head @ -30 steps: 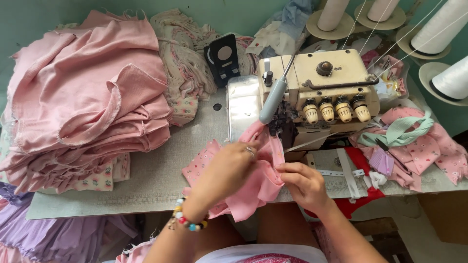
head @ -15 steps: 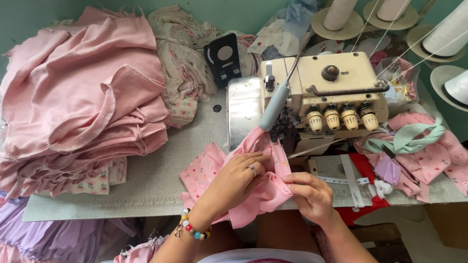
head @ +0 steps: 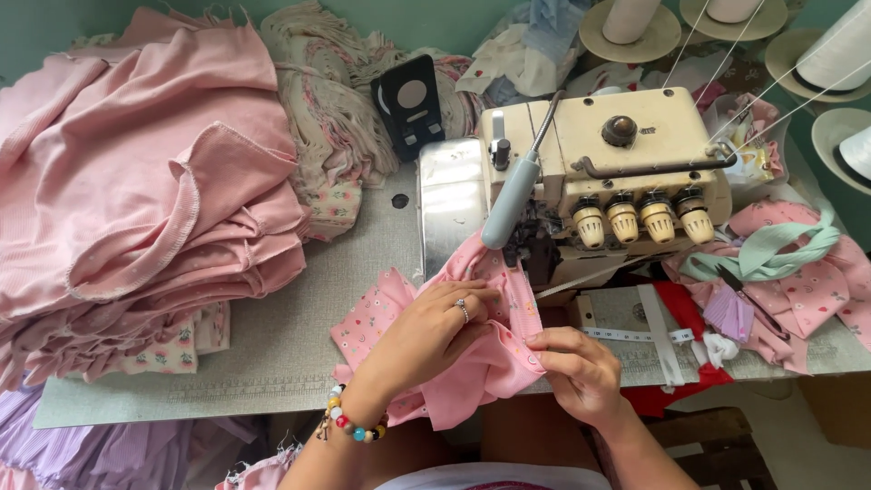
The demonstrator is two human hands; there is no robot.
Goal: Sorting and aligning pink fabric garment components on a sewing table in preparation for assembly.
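garment: pink, small prints | sewing machine: cream | fabric pile: pink | tabletop: grey

Soft, even daylight fills the view, bright enough that colours read clearly and nothing falls into darkness. The polished metal plate beside the cream-coloured overlock sewing machine catches a pale glare, and the white thread cones at the upper right come close to washing out. Shadows are gentle: a faint one under the folds of the tall pile of pink knitted cloth, a darker band beneath the edge of the grey speckled worktop. Focus is sharp across the centre, hands included, with no motion blur. Toward the corners the wide lens bends lines slightly and detail softens
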